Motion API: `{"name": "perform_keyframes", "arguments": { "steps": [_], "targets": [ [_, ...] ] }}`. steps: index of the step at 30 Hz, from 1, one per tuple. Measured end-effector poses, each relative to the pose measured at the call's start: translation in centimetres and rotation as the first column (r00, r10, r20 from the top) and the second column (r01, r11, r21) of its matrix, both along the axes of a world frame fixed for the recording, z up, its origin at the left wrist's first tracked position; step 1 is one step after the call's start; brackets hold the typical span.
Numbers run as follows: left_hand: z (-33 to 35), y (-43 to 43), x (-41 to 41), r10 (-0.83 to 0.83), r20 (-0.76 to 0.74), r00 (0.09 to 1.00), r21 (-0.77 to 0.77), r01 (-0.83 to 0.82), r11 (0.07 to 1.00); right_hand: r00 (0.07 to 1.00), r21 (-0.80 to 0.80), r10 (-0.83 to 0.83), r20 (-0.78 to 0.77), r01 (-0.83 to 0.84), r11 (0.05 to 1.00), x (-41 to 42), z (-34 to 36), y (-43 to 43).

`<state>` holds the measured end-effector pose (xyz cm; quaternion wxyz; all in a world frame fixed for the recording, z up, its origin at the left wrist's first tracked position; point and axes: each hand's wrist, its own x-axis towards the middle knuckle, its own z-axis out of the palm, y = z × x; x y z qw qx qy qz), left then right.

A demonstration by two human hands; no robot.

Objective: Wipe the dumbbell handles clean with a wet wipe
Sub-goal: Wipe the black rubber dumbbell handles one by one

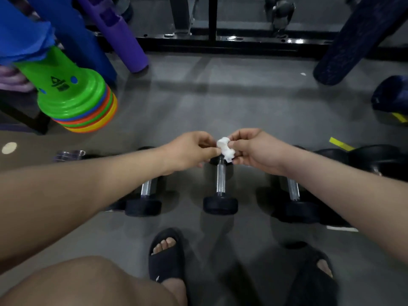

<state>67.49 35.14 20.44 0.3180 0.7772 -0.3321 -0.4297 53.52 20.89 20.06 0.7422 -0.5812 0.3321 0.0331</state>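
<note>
Left hand (189, 151) and right hand (254, 149) pinch a crumpled wet wipe (225, 149) between their fingers (237, 143), just above the far end of the middle dumbbell (220, 186) (lying on the floor (220, 102)).

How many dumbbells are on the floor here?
3 clearly: the left dumbbell under the left forearm, the middle dumbbell below the wet wipe, the right dumbbell under the right forearm. Dark weights far right, partly hidden, may be more.

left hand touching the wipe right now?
Touching. The head view shows the left hand pinching the left edge of the wipe with no gap; the right hand pinches the other side.
</note>
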Motion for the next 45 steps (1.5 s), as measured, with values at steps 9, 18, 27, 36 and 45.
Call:
{"name": "perform_keyframes", "arguments": {
  "steps": [9, 18, 27, 36, 45],
  "targets": [
    [-7.3, 0.0, -2.4, 0.198, -0.263, 0.944, -0.052, -0.219, 0.974, 0.998, -0.017, -0.058, -0.038, 0.058, 0.998, -2.5, -7.8, 1.1],
    [-14.6, 1.1, -2.4, 0.257, -0.467, 0.846, -0.005, -0.293, 0.956, 0.987, -0.312, -0.141, -0.082, 0.109, 0.944, -2.0, -15.6, 3.0],
    [-18.7, 2.5, -1.8, 0.329, -0.329, 0.885, 0.124, -0.305, 0.944, 0.965, -0.452, -0.178, -0.195, 0.073, 0.889, -1.1, -19.9, 1.9],
    [-20.8, 5.5, -2.9, -0.025, 0.004, 1.000, 0.235, 0.023, 0.972, 0.947, -0.701, -0.313, -0.077, 0.172, 0.692, 0.8, -23.0, 1.7],
    [-20.3, 5.9, -3.9, -0.129, 0.054, 0.990, 0.185, 0.117, 0.976, 0.991, -0.847, -0.108, -0.076, -0.007, 0.532, 0.2, -24.0, 2.5]
  ]
}}
